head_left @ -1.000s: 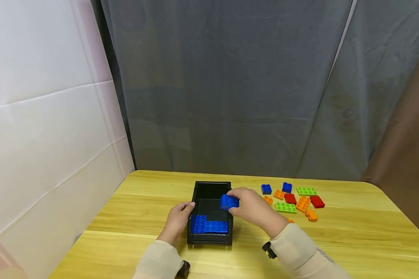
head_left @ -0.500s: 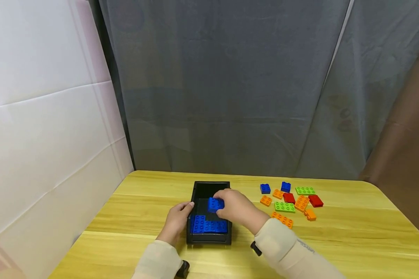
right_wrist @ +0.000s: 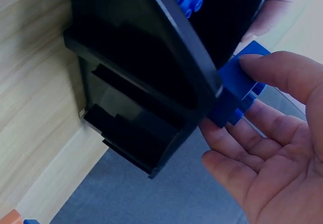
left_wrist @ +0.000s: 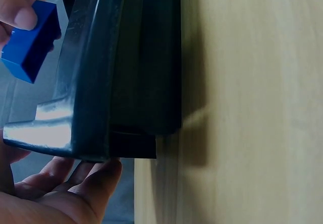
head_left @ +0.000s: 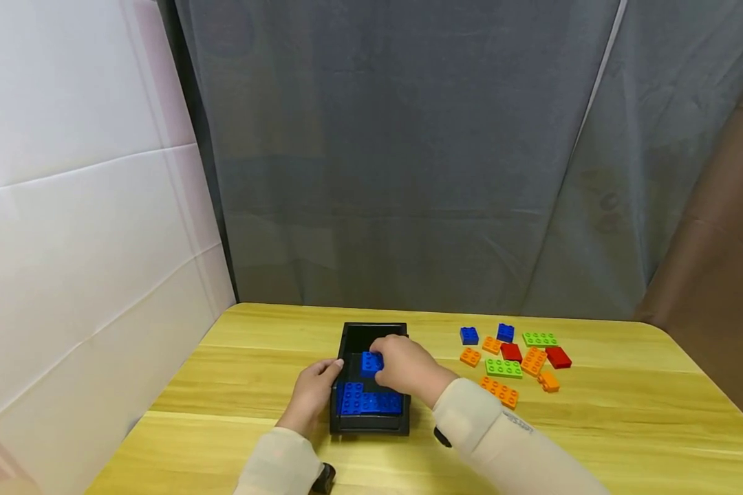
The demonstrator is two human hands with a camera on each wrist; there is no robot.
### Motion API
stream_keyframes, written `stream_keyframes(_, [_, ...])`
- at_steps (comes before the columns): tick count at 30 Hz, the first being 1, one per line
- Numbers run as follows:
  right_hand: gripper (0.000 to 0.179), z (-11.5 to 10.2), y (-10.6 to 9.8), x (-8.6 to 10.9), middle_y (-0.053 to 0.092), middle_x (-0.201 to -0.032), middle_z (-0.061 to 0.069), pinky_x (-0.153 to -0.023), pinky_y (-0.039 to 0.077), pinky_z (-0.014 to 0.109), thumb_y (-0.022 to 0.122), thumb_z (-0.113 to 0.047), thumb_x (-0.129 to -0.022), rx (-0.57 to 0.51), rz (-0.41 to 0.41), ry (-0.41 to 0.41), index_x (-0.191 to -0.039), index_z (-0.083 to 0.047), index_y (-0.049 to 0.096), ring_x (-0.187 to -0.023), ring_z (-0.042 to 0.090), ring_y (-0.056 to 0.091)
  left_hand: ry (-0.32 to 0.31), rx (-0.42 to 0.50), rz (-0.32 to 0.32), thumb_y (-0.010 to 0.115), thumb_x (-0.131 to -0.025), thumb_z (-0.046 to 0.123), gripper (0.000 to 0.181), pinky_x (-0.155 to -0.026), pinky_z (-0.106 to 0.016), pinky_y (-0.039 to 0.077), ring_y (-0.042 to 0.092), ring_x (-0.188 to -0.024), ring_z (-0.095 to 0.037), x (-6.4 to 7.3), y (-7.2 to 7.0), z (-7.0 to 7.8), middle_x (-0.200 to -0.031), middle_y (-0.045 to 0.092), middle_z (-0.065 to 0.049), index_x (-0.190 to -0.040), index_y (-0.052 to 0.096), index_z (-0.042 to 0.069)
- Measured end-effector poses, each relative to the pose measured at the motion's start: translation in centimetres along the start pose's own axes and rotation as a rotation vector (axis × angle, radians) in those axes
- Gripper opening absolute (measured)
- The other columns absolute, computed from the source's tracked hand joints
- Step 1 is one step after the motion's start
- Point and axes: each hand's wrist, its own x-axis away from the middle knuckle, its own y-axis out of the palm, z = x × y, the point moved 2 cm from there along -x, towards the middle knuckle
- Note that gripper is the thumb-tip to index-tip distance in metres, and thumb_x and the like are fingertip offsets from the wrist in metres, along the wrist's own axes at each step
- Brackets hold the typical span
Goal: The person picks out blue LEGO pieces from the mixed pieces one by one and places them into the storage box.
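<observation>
Between thumb and fingers, my right hand [head_left: 411, 368] holds a blue studded toy brick [head_left: 371, 364] over the black bin [head_left: 370, 425]. The right wrist view has this brick [right_wrist: 234, 77] close by the bin's rim, its studs toward the fingers. At the bin's left side, my left hand [head_left: 312, 390] grips the rim, thumb on top. In the left wrist view its fingers [left_wrist: 101, 181] lie against the bin's outer wall. Several blue bricks [head_left: 351, 397] lie together at the near end inside the bin.
Right of the bin lie loose bricks on the wooden table [head_left: 223, 385]: two blue [head_left: 468, 335], two green [head_left: 503, 368], two red [head_left: 558, 357] and several orange [head_left: 500, 392]. A grey curtain [head_left: 378, 172] hangs behind, and a white panel [head_left: 99, 206] stands at left.
My right hand has carried the blue brick leftward from the bin's right rim to over its middle. Orange bricks formerly behind the right arm now show. The left hand keeps its grip.
</observation>
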Motion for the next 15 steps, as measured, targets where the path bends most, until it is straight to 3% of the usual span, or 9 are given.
stream_keyframes(15, [0.039,0.2,0.6,-1.2,0.065,-0.118,0.011,-0.095,0.050,0.041,0.075,-0.011,-0.083,0.037,-0.034,0.043,-0.120,-0.005,0.065,-0.104,0.025,0.061,-0.028,0.000,-0.004,0.050,-0.101,0.029,0.045,-0.105,-0.055,0.037,0.047,-0.122,-0.040,0.0,0.0,-0.1,-0.131,0.055,-0.025,-0.128,0.057,-0.006])
